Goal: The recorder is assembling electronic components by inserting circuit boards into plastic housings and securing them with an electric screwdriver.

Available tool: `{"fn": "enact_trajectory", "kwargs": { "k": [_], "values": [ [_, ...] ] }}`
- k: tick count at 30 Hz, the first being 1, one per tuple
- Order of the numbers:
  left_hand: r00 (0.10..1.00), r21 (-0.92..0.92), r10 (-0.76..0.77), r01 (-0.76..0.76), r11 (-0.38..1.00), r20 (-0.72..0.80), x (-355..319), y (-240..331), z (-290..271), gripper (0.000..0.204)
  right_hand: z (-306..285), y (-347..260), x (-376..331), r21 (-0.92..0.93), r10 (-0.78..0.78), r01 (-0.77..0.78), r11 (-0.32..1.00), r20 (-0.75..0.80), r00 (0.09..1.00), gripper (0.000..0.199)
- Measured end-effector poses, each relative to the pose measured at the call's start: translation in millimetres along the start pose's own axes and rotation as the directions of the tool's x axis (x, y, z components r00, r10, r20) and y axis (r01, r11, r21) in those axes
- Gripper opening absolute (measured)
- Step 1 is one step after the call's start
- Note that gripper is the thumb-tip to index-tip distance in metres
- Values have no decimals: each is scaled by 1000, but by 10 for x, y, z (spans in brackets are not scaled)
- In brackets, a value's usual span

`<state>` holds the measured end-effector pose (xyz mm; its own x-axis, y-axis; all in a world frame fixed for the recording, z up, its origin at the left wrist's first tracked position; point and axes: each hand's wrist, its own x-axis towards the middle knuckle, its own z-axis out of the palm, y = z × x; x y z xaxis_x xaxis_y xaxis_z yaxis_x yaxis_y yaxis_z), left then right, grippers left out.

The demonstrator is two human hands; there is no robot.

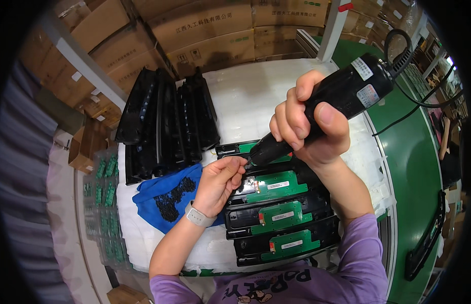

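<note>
My right hand [319, 129] is wrapped round a black corded electric screwdriver [354, 88], tilted with its nose down to the left. That nose meets the far end of the rear black housing [225, 149], which carries a green circuit board partly hidden by the tool and hand. Beside the tip, my left hand [220, 182] is closed in a pinch; whatever is between its fingertips is too small to make out. Several more black housings with green circuit boards [283, 215] lie in a row toward me. Left of my wrist, small black screws [169, 202] are heaped on a blue cloth [148, 196].
Long black housings [159, 121] stand stacked at the back left of the white-covered table [255, 96]. Clear trays of green boards [106, 202] sit along the left edge. Cardboard boxes [210, 35] line the back. A green surface [412, 167] runs along the right, with the tool's cable [397, 119] above it.
</note>
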<state>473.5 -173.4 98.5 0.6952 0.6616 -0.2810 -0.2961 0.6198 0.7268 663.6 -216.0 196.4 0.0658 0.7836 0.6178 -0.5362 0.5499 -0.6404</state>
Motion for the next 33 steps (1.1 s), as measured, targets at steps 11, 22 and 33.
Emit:
{"fn": "enact_trajectory", "kwargs": {
  "k": [11,22,33],
  "values": [
    [999,-66,4,0,998,50,-21,-21,38,17,68,105,-41,118,6,8,993,-121,993,22],
    [996,75,3,-10,997,94,-27,5,71,20,-43,60,-35,40,48,-44,998,-126,991,24],
    [995,270,85,-66,961,-59,33,50,77,16,-627,-189,-53,-427,47,-199,882,-341,939,19]
  ]
}}
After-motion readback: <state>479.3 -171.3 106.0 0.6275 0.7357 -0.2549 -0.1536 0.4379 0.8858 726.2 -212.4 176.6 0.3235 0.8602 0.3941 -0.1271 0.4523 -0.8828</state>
